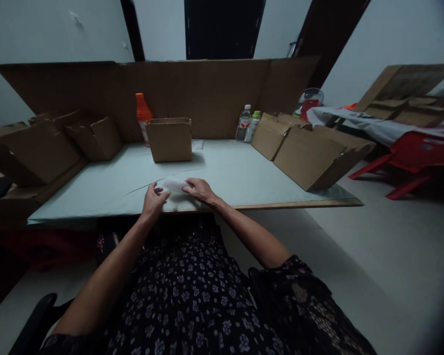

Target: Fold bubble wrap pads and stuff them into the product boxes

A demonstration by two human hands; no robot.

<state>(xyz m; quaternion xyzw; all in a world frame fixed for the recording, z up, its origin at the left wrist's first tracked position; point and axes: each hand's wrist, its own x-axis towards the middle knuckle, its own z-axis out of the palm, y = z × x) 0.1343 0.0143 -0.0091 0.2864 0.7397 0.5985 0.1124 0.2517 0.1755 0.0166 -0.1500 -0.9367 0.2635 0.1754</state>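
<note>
Both my hands hold a small white packet (174, 184) just above the near edge of the pale table (244, 172). My left hand (153, 198) pinches its left end with curled fingers. My right hand (200, 190) grips its right end, fingers closed over it. An open cardboard box (169, 139) stands upright on the table a short way behind the packet.
An orange bottle (143, 116) stands behind the box at the cardboard back wall (214, 93). Two small bottles (247, 124) sit at the back right beside flat cartons (314, 153). More cartons (59, 143) lie at the left. A red chair (414, 158) stands at the right.
</note>
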